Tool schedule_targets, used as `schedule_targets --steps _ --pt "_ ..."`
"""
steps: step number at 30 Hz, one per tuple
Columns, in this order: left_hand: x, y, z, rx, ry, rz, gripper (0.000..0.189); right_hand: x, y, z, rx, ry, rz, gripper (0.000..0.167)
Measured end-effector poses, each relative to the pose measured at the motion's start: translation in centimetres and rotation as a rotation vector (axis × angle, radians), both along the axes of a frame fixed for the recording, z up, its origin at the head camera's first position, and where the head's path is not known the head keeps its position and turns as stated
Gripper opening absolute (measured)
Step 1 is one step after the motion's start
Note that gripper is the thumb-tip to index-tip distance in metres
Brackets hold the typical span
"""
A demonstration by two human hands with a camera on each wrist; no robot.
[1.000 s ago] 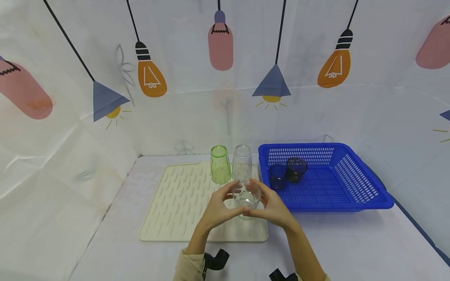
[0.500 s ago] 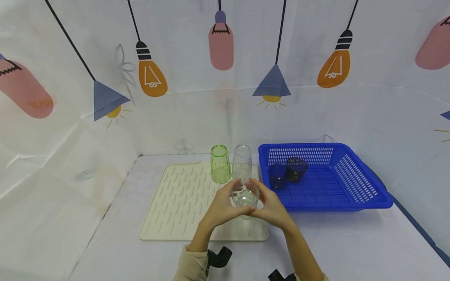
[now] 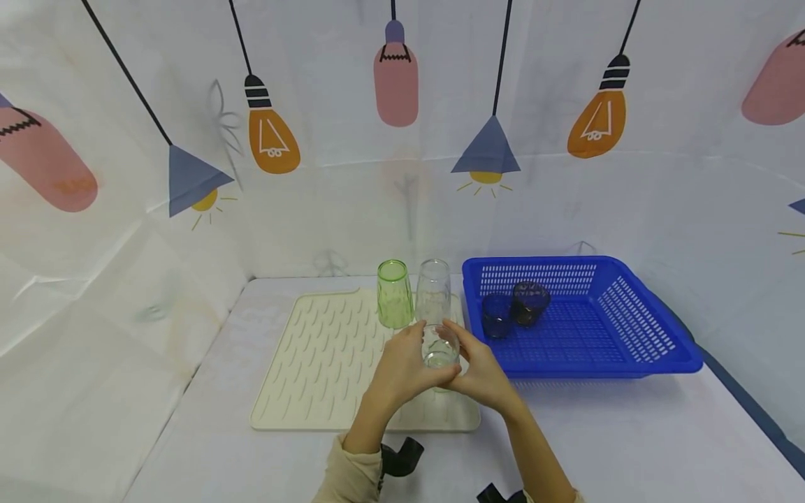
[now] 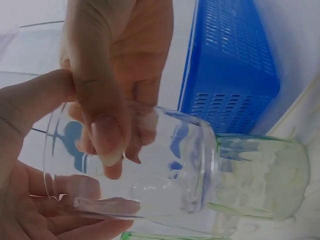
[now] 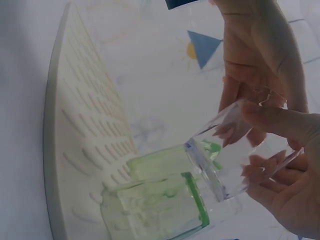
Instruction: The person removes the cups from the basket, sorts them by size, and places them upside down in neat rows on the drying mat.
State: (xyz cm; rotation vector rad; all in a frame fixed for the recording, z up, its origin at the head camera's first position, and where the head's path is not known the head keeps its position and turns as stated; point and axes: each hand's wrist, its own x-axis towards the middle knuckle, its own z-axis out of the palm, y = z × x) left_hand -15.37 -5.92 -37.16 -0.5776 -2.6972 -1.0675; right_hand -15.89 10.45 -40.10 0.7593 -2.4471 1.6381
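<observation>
Both hands grip a clear glass [image 3: 440, 346] over the front right of a cream drying mat [image 3: 314, 363]. My left hand [image 3: 400, 365] curls round its left side, and my right hand [image 3: 481, 370] holds the right, with the thumbs meeting at the near side. In the left wrist view the thumb of the right hand [image 4: 100, 65] lies across the glass. Just beyond the held glass, a pale green glass [image 4: 267, 177] stands on the mat, mostly hidden by the hands in the head view. A green glass [image 3: 394, 297] and a tall clear glass [image 3: 433, 290] stand upside down behind.
A blue perforated basket [image 3: 597, 367] stands to the right of the mat, with two dark glasses [image 3: 530, 304] in its left part. A white sheet [image 3: 352, 209] printed with lamps hangs behind the white table [image 3: 207, 447].
The left hand has shifted slightly right and reaches further round the glass, covering more of it. The right hand stays nearly in place. The other glasses and the basket have not moved.
</observation>
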Motion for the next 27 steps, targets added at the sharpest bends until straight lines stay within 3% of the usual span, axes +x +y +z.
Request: schedule_targets --steps 3,7,22,27 --pt "0.0 0.0 0.1 -0.011 0.006 0.006 0.078 0.1 0.0 0.0 0.025 0.014 0.000 0.084" --pt "-0.2 -0.4 -0.1 0.062 0.013 -0.005 0.074 0.3 0.3 0.4 0.053 0.042 0.005 0.086" --pt "-0.8 -1.8 -2.2 0.645 -0.114 -0.129 0.063 -0.1 2.9 0.3 0.014 -0.056 0.029 0.089" --pt "-0.8 -1.8 -2.5 0.808 -0.201 -0.160 0.063 -0.3 3.0 0.2 -0.017 -0.051 0.052 0.086"
